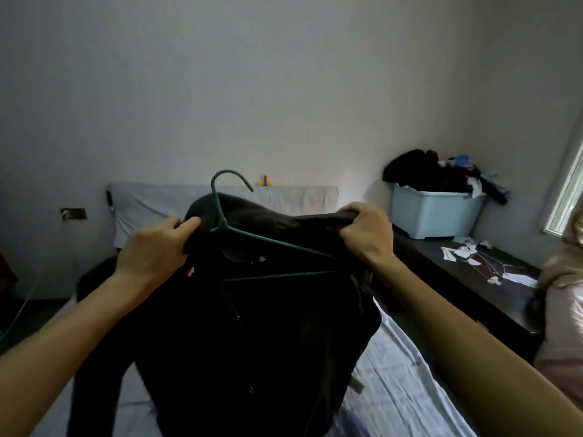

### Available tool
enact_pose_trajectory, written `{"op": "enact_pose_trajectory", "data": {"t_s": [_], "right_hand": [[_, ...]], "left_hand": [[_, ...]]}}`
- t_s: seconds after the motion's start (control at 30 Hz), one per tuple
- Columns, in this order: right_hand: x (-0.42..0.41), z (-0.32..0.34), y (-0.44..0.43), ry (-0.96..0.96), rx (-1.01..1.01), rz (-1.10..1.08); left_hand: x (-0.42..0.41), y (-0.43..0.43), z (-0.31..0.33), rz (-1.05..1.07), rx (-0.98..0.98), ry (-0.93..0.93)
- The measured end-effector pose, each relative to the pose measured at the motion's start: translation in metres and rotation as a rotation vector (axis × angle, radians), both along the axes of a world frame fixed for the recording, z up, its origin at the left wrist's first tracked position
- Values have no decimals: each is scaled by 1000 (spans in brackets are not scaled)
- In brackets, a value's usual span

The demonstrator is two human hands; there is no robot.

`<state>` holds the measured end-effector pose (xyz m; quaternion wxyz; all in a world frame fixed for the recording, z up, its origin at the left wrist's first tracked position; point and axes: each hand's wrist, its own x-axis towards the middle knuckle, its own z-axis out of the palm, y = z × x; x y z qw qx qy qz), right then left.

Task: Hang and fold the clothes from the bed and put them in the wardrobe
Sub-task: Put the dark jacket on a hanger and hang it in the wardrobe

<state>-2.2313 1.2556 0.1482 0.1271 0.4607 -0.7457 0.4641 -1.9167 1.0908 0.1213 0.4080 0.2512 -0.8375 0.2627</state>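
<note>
Both hands hold a black garment (252, 342) up over the bed (397, 395), its body and sleeves hanging down toward the pale sheet. The left hand (154, 250) has its fingers curled round the fabric at one shoulder, and the right hand (367, 233) clenches a bunched fold at the other shoulder. A teal hanger (277, 242) sits inside the neck opening — its hook pokes up above the collar, and one sloping arm and the bottom bar show against the dark cloth. To the right, just beside the bed, stands a dark table (467, 288) carrying a light blue bin (432, 216) heaped with clothes (419, 171) — white scraps (463, 250) lie near it.
</note>
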Motion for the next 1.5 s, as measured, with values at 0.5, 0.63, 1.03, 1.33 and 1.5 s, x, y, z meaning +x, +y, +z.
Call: {"op": "enact_pose_trajectory", "data": {"t_s": [0.5, 0.63, 1.03, 1.33, 1.5], "right_hand": [[34, -114, 18, -646, 478, 443], [58, -156, 9, -550, 824, 587], [102, -244, -9, -534, 628, 571], [133, -233, -1, -589, 903, 693], [95, -233, -13, -615, 542, 444]], "left_hand": [[59, 9, 5, 34, -25, 290], [61, 18, 1, -16, -12, 293], [55, 43, -12, -169, 58, 371], [46, 36, -17, -214, 2, 326], [58, 22, -21, -105, -54, 253]]}}
